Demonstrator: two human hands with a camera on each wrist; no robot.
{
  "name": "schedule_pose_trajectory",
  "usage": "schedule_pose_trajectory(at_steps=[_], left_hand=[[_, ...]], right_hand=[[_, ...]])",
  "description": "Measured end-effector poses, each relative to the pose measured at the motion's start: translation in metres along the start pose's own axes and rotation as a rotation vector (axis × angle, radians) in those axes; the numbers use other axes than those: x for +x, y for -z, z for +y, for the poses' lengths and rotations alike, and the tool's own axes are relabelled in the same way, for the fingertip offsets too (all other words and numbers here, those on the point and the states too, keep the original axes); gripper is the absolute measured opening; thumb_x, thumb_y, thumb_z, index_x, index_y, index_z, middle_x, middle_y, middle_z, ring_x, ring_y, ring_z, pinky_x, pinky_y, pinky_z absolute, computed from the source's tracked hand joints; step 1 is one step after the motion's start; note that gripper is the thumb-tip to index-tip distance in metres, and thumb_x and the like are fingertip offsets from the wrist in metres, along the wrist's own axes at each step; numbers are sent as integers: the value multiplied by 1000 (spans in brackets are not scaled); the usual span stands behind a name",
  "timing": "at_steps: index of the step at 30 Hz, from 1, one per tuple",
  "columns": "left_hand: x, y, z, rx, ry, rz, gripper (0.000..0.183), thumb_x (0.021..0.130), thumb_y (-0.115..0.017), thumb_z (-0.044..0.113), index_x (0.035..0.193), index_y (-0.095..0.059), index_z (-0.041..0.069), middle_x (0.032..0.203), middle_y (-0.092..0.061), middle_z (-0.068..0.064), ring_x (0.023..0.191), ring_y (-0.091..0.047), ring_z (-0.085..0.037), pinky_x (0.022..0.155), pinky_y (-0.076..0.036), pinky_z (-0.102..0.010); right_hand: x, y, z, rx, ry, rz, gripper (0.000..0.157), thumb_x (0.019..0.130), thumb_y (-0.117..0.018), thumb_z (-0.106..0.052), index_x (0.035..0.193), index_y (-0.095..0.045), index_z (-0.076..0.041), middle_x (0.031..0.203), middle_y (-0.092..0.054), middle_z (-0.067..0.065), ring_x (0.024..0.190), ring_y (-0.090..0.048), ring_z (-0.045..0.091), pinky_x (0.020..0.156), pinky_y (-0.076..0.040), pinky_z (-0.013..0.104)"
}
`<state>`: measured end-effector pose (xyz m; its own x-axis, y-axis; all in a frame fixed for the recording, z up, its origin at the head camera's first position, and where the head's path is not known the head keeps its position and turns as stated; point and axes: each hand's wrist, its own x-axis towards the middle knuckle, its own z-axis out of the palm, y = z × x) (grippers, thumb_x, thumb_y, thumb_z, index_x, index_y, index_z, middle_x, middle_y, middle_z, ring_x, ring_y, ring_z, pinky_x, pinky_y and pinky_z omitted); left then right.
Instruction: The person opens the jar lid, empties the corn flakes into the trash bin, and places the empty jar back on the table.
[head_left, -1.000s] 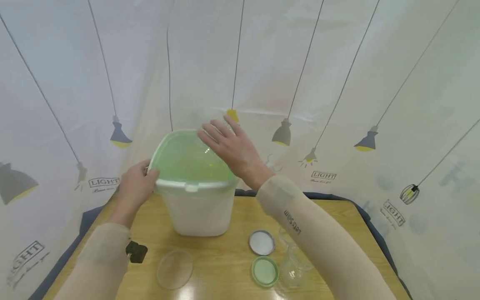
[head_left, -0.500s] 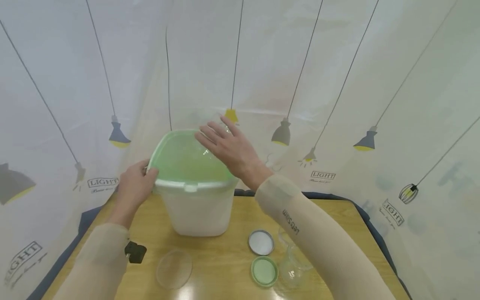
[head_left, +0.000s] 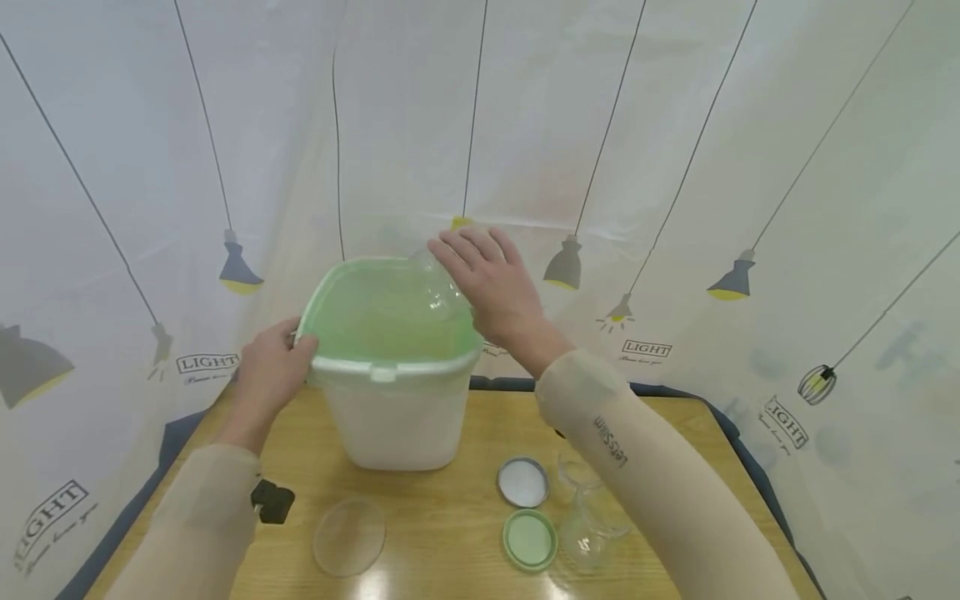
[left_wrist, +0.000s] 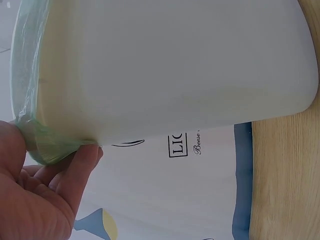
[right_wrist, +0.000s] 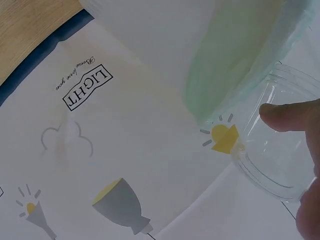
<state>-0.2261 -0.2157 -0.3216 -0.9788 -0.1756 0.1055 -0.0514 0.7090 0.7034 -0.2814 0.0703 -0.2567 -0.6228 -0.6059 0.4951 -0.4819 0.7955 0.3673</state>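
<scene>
A white bin (head_left: pixel 401 425), lined with a pale green plastic bag (head_left: pixel 360 321), stands on the wooden table. My left hand (head_left: pixel 273 362) grips its left rim, thumb on top. In the left wrist view the fingers curl under the bag's folded edge (left_wrist: pixel 50 145). Over the right side of the opening, my right hand (head_left: pixel 495 287) holds a clear jar (head_left: pixel 437 287). The right wrist view shows the thumb (right_wrist: pixel 287 116) against the side of the tilted jar (right_wrist: pixel 275 150), with the bag beside it. Nothing shows inside the jar.
On the table in front of the bin lie a clear disc (head_left: pixel 349 537), a grey-rimmed round lid (head_left: pixel 523 482) and a green round lid (head_left: pixel 529 540). Clear containers (head_left: pixel 588 537) stand by the right forearm, partly covered by the sleeve. A lamp-printed sheet (head_left: pixel 675 167) hangs behind the table.
My right hand has shifted right and turned over the bin, so more of the clear jar shows. My left hand has kept its hold on the rim.
</scene>
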Motion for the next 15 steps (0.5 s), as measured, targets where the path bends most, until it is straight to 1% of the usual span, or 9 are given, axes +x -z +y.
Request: schedule_pose_trajectory(at_steps=[3, 6, 8, 12, 15], left_hand=[[1, 0, 0, -6, -2, -4, 56, 95, -38, 29, 147, -42, 8, 103, -67, -19, 59, -49, -19, 49, -43, -26], [2, -1, 0, -9, -5, -7, 56, 95, -38, 29, 147, -42, 8, 104, -67, -20, 59, -50, -19, 49, -44, -26], [3, -1, 0, -14, -8, -10, 56, 95, -38, 29, 147, -42, 8, 106, -67, -20, 60, -50, -19, 49, -44, -26], [4, -2, 0, -24, -9, -16, 56, 96, -38, 29, 147, -42, 7, 108, -67, -21, 59, -51, -19, 49, -44, -27], [4, -2, 0, -22, -8, -19, 56, 96, -38, 29, 147, -42, 7, 108, -68, -21, 59, -51, -19, 49, -45, -27]], right_hand=[[-5, 1, 7, 77, -63, -8, 84, 79, -71, -8, 151, -31, -19, 154, -39, -1, 142, -32, 22, 122, -21, 43], [-12, 1, 13, 176, -138, -11, 90, 76, -80, -21, 151, -31, -18, 153, -39, 1, 142, -32, 24, 121, -24, 44], [-17, 1, 17, 242, -184, 1, 92, 75, -83, -27, 150, -31, -16, 153, -39, 2, 142, -32, 24, 120, -25, 43], [-29, 1, 25, 349, -282, 20, 98, 71, -86, -29, 150, -31, -14, 153, -39, 5, 142, -33, 25, 121, -26, 43], [-39, 0, 29, 448, -373, 20, 103, 67, -88, -27, 151, -30, -15, 152, -40, 6, 141, -35, 26, 119, -29, 46]])
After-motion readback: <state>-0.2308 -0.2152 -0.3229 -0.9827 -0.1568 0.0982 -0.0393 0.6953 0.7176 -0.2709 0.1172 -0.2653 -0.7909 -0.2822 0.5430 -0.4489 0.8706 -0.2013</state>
